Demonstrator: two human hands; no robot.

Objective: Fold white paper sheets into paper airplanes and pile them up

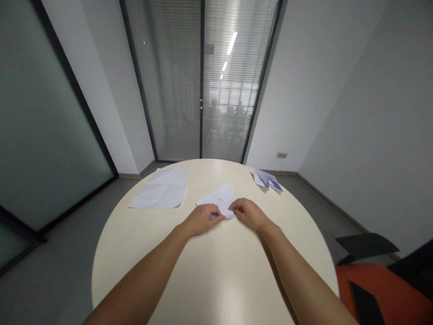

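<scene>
A partly folded white paper [220, 197] lies on the round cream table [209, 271] just beyond my hands. My left hand [202, 218] rests on the paper's near left edge with its fingers curled and pinched on it. Opposite it, my right hand [248, 212] pinches the near right edge, fingers closed. Both hands press the paper down against the tabletop, almost touching each other.
A flat creased white sheet [161, 194] lies at the table's far left. A folded paper plane [267, 179] sits near the far right rim. An orange and black chair [382, 280] stands at the right. Glass doors with blinds [203, 90] are behind the table.
</scene>
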